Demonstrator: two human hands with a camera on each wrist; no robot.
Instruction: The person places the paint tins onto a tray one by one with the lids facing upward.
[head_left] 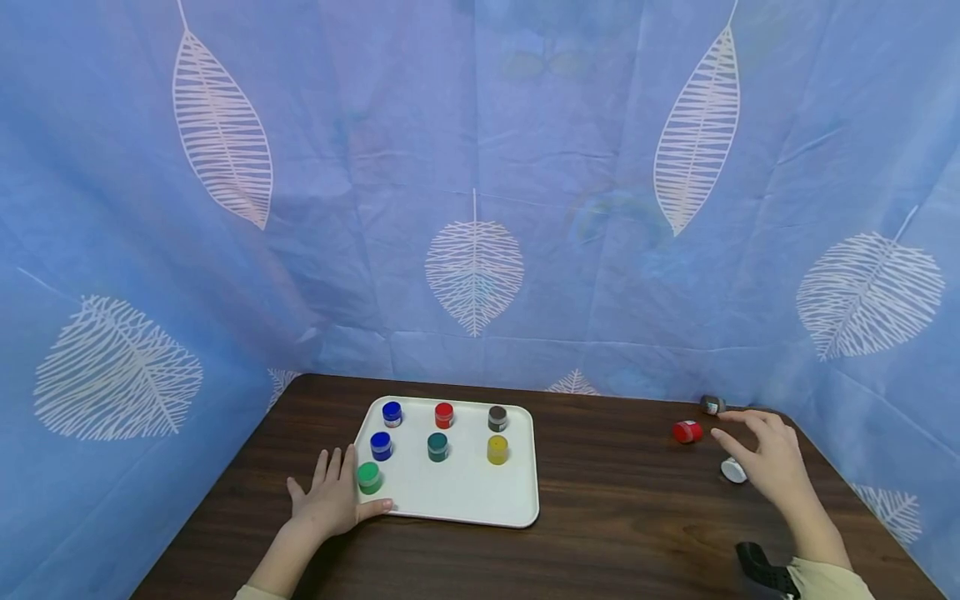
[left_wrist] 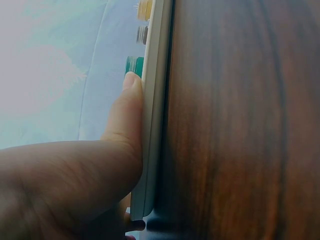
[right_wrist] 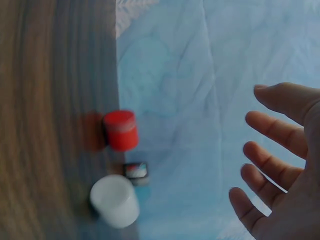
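Observation:
My left hand (head_left: 327, 497) rests at the near-left corner of a white tray (head_left: 465, 496), fingers straight along its left side and thumb along its front edge. Small paint jars stand on the tray: a light green jar (head_left: 369, 477) by that hand, a dark green jar (head_left: 438, 447), a yellow jar (head_left: 497, 450), a red jar (head_left: 444, 415), a dark jar (head_left: 497, 418) and two blue jars. At the right, my right hand (head_left: 772, 458) hovers with spread fingers, holding nothing. Near it lie another red jar (right_wrist: 120, 131), a white jar (right_wrist: 115, 201) and a second dark jar (head_left: 712, 405).
The dark wooden table (head_left: 607, 500) stretches between the tray and the loose jars. A blue cloth (head_left: 570, 275) with white leaf prints hangs behind it and at both sides. A black strap (head_left: 765, 570) sits at my right wrist.

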